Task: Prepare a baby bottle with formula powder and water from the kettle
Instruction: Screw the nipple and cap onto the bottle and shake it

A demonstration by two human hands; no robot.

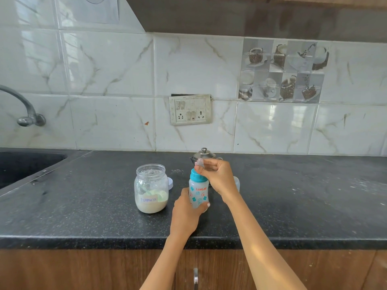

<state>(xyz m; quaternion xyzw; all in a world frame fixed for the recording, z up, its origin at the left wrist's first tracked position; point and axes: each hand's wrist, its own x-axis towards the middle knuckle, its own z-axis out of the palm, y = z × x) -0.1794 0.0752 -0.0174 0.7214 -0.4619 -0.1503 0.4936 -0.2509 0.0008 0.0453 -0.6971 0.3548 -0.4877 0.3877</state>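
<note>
a: on the black speckled stone counter [293, 195], near its front edge, we have the small translucent baby bottle with the teal screw collar and the red and teal print [198, 191]. where does our grip stand?

b: our left hand [185, 214] is wrapped round the lower body of the bottle, thumb across the front and fingers behind, pressed against the plastic. the bottle is upright; we cannot tell if its base touches the counter or sits just above it.

a: and our right hand [217, 176]?

b: it is over the top of the bottle. thumb and fingertips are pressed together on the clear silicone teat [199, 163], which rises from the teal collar. the rest of the hand hangs beside the bottle's right shoulder.

a: the powder?

b: just to the left of the bottle stands the open clear glass jar with a handwritten paper label [151, 188]. pale formula powder fills its bottom part, and a light green plastic scoop [156, 194] lies inside on the powder. a white lid [170, 183] peeks out behind the jar's right side.

a: the kettle?

b: the small steel kettle with a knobbed lid [204, 154] sits at the back, behind our right hand and mostly hidden by it. the dark sink [25, 164] is well apart on the left.
</note>
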